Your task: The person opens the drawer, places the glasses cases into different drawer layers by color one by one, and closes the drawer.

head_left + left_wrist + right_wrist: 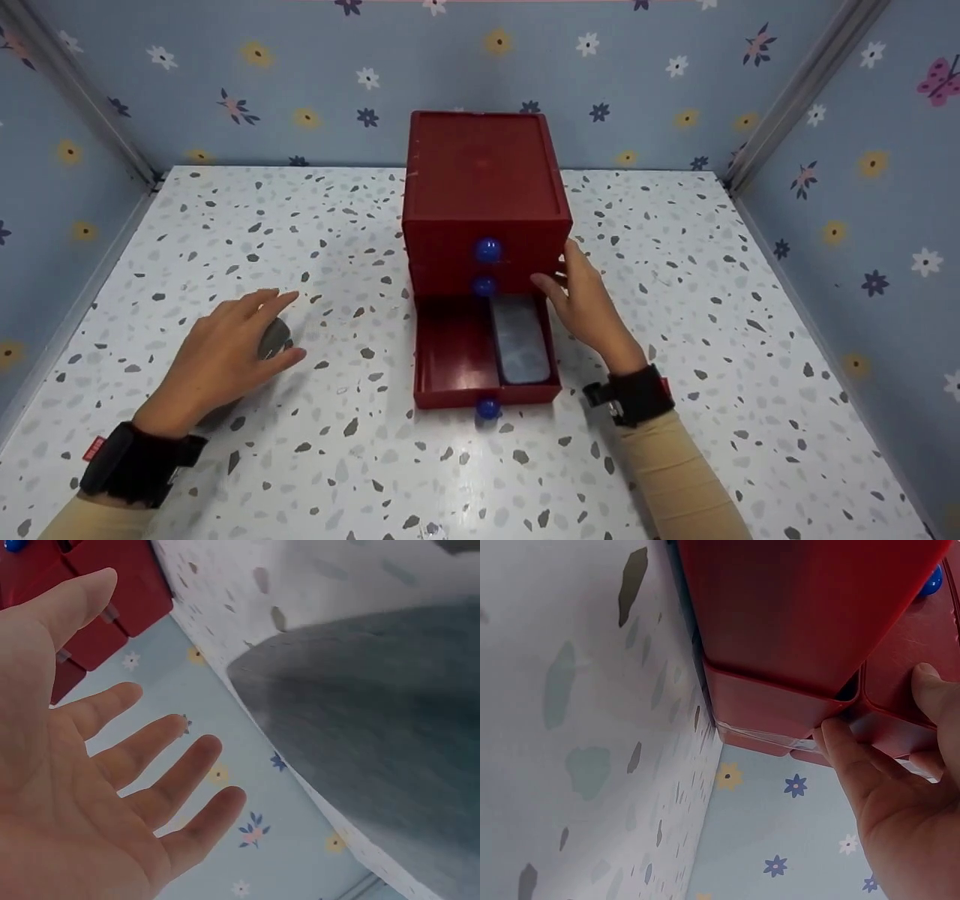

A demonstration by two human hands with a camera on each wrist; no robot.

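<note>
A red drawer unit (480, 169) with blue knobs stands on the speckled table. Its bottom drawer (454, 397) is pulled out, and a grey, round-cornered oblong thing (523, 341) lies along the drawer's right side. My right hand (589, 307) grips the unit's right front corner, thumb on the front and fingers (844, 746) against the side. At the left, my left hand (225, 352) hovers with spread fingers by a dark grey-green rounded object (275, 339), partly hidden behind it. That object (375, 712) looms large in the left wrist view, apart from the palm.
Blue flowered panels (465, 67) rise behind the white speckled table (337, 202) and at both sides. Two upper drawers, with blue knobs (488, 250), are closed above the pulled-out one. Clear tape (757, 733) shows on the unit's side.
</note>
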